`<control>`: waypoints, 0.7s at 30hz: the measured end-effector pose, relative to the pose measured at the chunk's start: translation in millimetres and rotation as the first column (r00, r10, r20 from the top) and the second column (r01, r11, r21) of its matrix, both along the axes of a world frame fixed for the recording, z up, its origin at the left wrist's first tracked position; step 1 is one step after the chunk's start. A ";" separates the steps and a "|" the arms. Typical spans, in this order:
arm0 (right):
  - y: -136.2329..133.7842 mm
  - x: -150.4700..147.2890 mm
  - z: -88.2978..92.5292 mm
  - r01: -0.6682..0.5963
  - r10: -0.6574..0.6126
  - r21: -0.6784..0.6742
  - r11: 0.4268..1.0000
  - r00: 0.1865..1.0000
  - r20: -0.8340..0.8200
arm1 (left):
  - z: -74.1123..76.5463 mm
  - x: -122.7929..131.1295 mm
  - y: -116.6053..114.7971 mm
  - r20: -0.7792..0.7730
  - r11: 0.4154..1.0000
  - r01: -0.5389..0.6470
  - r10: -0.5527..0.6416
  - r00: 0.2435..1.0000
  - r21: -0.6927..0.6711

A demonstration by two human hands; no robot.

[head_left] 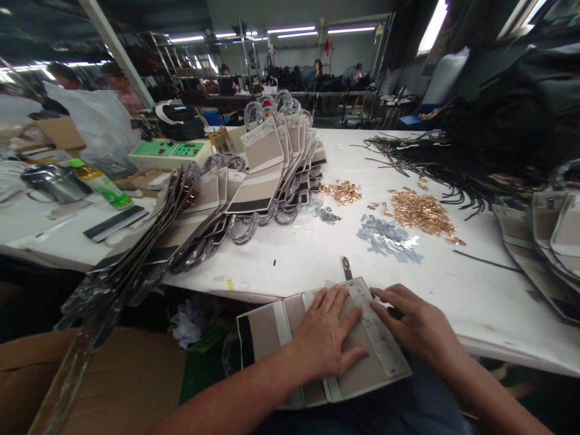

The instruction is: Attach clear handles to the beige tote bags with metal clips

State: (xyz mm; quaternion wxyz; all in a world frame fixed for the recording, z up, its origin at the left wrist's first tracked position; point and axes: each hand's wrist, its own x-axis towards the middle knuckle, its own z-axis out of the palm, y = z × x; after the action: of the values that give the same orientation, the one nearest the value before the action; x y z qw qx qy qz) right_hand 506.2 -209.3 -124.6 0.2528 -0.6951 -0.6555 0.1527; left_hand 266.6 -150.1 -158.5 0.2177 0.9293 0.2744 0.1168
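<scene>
A beige bag panel (263,338) with pale edging lies unfolded at the table's front edge, partly over my lap. My left hand (328,332) rests flat on it, fingers spread, pressing nothing else that I can see. At the panel's right edge is my right hand (414,323), thumb and fingertips drawn together. Something dark shows beneath those fingers, too hidden to name. A short dark strap with a metal fitting (347,267) sticks out past the panel's far edge.
Beyond the panel lie heaps of gold metal fittings (421,211) and flat grey metal plates (389,237). Stacked bag panels with plastic-wrapped handles (263,181) stand at left; more panels (562,241) sit at right. Black straps (421,157), a bottle (102,186) and a control box (170,151) are farther back.
</scene>
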 end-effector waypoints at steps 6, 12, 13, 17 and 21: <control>27.1 0.8 -29.3 -0.109 0.108 -0.014 0.994 0.950 0.293 | -3.7 2.6 -1.6 0.050 1.000 -0.004 0.005 0.999 -0.023; 23.2 2.3 -28.4 -0.158 0.170 -0.063 0.985 0.926 0.338 | -7.5 5.2 1.0 0.075 0.999 -0.012 0.015 0.997 -0.048; 23.8 2.4 -27.7 -0.158 0.173 -0.073 0.985 0.925 0.337 | -8.7 5.0 1.5 0.081 0.998 -0.013 0.018 0.997 -0.055; 25.8 3.4 -28.0 -0.155 0.171 -0.076 0.985 0.926 0.337 | -12.1 5.9 1.6 0.089 0.995 -0.060 0.067 0.994 -0.086; 26.3 4.3 -29.8 -0.185 0.205 -0.092 0.979 0.916 0.345 | -9.2 11.5 0.2 0.055 0.981 -0.123 0.132 0.990 -0.148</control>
State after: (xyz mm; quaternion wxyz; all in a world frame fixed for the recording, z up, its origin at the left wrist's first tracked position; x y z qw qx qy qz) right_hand 510.4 -183.0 -154.4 0.0945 -0.6494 -0.7514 0.0687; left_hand 278.1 -149.8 -167.7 0.2851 0.8874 0.3339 0.1404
